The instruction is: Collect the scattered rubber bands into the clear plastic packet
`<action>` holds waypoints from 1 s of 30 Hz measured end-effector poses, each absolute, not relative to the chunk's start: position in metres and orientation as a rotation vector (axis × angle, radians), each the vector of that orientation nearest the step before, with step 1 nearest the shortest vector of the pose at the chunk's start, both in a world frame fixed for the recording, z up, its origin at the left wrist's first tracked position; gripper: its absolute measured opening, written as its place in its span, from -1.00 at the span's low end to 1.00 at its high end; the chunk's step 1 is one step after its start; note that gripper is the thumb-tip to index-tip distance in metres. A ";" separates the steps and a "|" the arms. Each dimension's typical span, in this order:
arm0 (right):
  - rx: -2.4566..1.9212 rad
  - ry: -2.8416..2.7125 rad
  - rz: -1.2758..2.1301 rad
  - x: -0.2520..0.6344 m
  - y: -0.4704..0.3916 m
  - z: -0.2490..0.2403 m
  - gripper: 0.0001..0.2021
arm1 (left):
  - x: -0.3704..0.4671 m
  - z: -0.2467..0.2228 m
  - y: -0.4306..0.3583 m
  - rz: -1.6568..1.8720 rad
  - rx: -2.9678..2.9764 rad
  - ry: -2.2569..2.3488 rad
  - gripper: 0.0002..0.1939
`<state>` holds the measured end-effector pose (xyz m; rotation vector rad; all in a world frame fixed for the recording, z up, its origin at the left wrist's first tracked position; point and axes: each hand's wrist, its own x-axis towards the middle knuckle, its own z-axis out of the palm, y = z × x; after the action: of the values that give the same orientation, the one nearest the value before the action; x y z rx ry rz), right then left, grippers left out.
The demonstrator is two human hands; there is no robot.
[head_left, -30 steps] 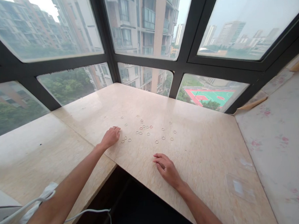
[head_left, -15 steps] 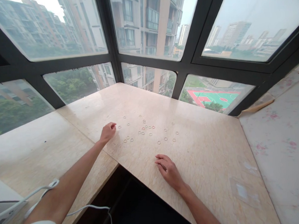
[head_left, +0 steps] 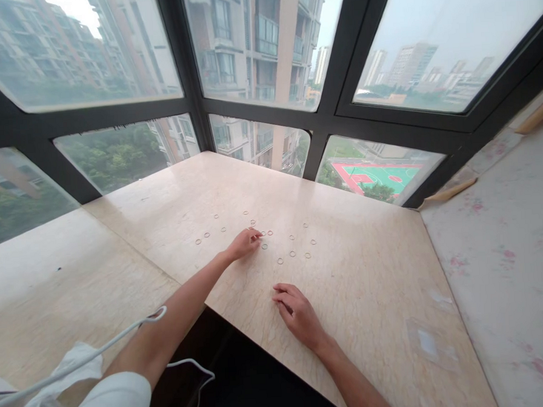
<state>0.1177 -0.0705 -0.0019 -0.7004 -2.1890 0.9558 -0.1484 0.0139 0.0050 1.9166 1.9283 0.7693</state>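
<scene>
Small thin loops that look like rubber bands lie scattered on the marbled tabletop (head_left: 357, 284). Over the middle of the scatter is my left hand (head_left: 245, 244), fingers curled together and tips down among the loops. Whether a loop is pinched there I cannot make out. A reddish loop (head_left: 270, 233) lies just right of the fingertips, and a dark green loop (head_left: 264, 246) just below them. The hand and forearm cover part of the group. Nearer to me, my right hand (head_left: 298, 311) rests on the tabletop, thumb apart from loosely bent fingers, holding nothing.
Several loops lie to the left, among them one loop (head_left: 198, 241), and several to the right, such as one loop (head_left: 313, 242). A white cable (head_left: 101, 349) crosses by my left arm. Window frames (head_left: 258, 116) border the back; a flowered wall (head_left: 506, 258) stands right.
My left hand has moved right, from the left edge of the loops into their middle. A loop now shows about where it was. My right hand has stayed in place; the view has shifted slightly.
</scene>
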 end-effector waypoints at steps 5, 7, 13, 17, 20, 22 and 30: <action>-0.700 -2.187 0.965 0.118 -0.070 0.000 -0.74 | -0.181 0.011 0.028 0.769 1.747 2.220 -0.70; -0.703 -2.181 0.969 0.118 -0.070 0.000 -0.74 | -0.193 0.015 0.031 0.764 1.689 2.312 -0.68; -0.699 -2.179 0.973 0.118 -0.069 0.001 -0.74 | -0.185 0.021 0.046 0.640 1.769 2.290 -0.71; -0.701 -2.185 0.979 0.119 -0.069 0.001 -0.74 | -0.169 0.019 0.061 0.506 1.837 2.248 -0.76; -0.704 -2.187 0.990 0.119 -0.068 0.001 -0.75 | -0.172 0.019 0.068 0.422 1.799 2.317 -0.74; -0.704 -2.187 0.997 0.119 -0.068 0.001 -0.76 | -0.181 0.020 0.069 0.376 1.733 2.396 -0.68; -0.686 -2.170 1.010 0.119 -0.067 0.000 -0.73 | -0.208 0.025 0.057 0.279 1.699 2.495 -0.60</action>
<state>0.1193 -0.0671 -0.0004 -0.6861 -2.1703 1.0103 -0.2082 0.0572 0.0253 1.6994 2.4954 0.2789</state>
